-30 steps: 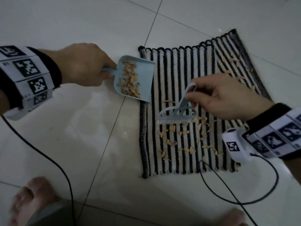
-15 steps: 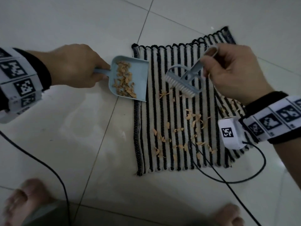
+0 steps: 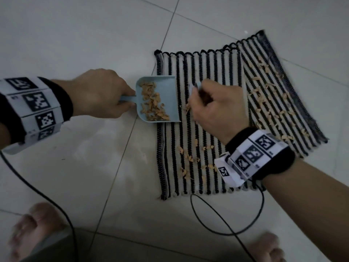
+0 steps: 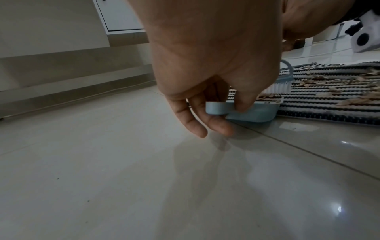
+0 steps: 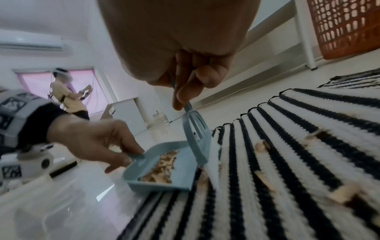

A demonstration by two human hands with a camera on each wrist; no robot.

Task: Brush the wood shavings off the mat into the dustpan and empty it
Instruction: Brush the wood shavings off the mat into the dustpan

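A black-and-white striped mat (image 3: 213, 72) lies on the tiled floor, with wood shavings (image 3: 272, 110) scattered over its right and lower parts. My left hand (image 3: 100, 95) grips the handle of a light blue dustpan (image 3: 166, 87), whose lip rests on the mat's left edge and which holds a pile of shavings (image 3: 153, 104). My right hand (image 3: 217, 104) holds the light blue brush (image 5: 195, 138) by its handle, bristles down on the mat right at the dustpan's lip (image 5: 185, 178). In the head view the hand hides most of the brush.
Black cables (image 3: 226, 214) trail over the white floor tiles (image 3: 94, 176) below the mat. My bare feet (image 3: 35, 229) are at the bottom edge. An orange basket (image 5: 345, 27) and white furniture stand beyond the mat; another person (image 5: 65, 95) stands far off.
My right hand swept the brush from the mat's upper middle leftward and down to the dustpan's lip. The dustpan has stayed at the mat's left edge.
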